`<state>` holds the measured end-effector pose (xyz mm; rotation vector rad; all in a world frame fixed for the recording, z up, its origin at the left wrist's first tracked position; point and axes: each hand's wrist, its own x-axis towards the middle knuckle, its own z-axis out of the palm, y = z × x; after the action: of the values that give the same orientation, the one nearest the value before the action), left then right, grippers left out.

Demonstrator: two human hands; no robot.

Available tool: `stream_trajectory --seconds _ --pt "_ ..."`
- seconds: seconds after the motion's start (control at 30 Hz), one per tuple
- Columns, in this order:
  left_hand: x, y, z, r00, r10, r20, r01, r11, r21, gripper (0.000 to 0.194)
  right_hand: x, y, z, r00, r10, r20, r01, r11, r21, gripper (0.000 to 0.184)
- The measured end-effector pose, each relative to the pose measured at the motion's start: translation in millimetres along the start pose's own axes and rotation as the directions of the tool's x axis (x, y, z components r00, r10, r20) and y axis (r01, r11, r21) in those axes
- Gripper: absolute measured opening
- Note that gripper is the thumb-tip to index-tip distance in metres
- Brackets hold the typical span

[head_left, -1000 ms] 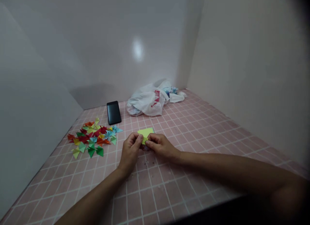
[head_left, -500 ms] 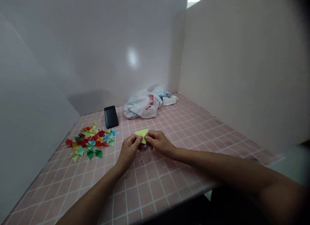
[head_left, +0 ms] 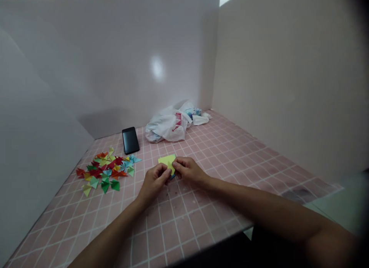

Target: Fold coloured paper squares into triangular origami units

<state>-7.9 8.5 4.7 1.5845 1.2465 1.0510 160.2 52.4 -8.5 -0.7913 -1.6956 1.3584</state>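
Observation:
A small sheet of yellow paper (head_left: 166, 159) is pinched near the middle of the table. My left hand (head_left: 154, 181) is closed on its near left side, thumb on top. From the right, my right hand (head_left: 189, 172) grips the paper's right side between thumb and fingers. A smaller yellow piece or flap shows by the thumbs; the fingers hide its shape. Slivers of blue and green show at the paper's edge, and I cannot tell whether they are separate sheets. Left of my hands lies a pile of folded paper pieces (head_left: 104, 173) in red, orange, yellow, green and blue.
A black phone (head_left: 130, 140) lies behind the pile. White plastic bags (head_left: 168, 125) rest against the back panel (head_left: 115, 60). Another panel (head_left: 276, 87) borders the right side of the pink tiled-pattern tabletop (head_left: 161, 229). The table's front edge is close to my body.
The yellow paper showed a pointed, diagonal outline before; now a broader, squarer yellow area shows behind my thumbs. Both hands stay in about the same place. The view has shifted slightly.

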Motion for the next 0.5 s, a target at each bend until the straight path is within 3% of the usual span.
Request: stream_trajectory --seconds 0.17,0.3,0.5 --pt "0 -3 4.3 0.995 -0.063 0.080 0.064 0.998 -0.008 0.027 1 5 -2 0.997 0.054 0.052 -0.057 0.997 0.048 0.028" --pt "0 -8 7.5 0.990 -0.102 0.094 0.106 0.994 -0.039 0.028 -2 8 -2 0.999 0.038 -0.038 -0.037 0.999 0.033 0.027" --pt "1 -12 9.4 0.991 -0.112 0.074 0.115 0.992 -0.045 0.029 -5 5 -1 0.997 0.023 -0.075 -0.022 1.000 0.012 0.034"
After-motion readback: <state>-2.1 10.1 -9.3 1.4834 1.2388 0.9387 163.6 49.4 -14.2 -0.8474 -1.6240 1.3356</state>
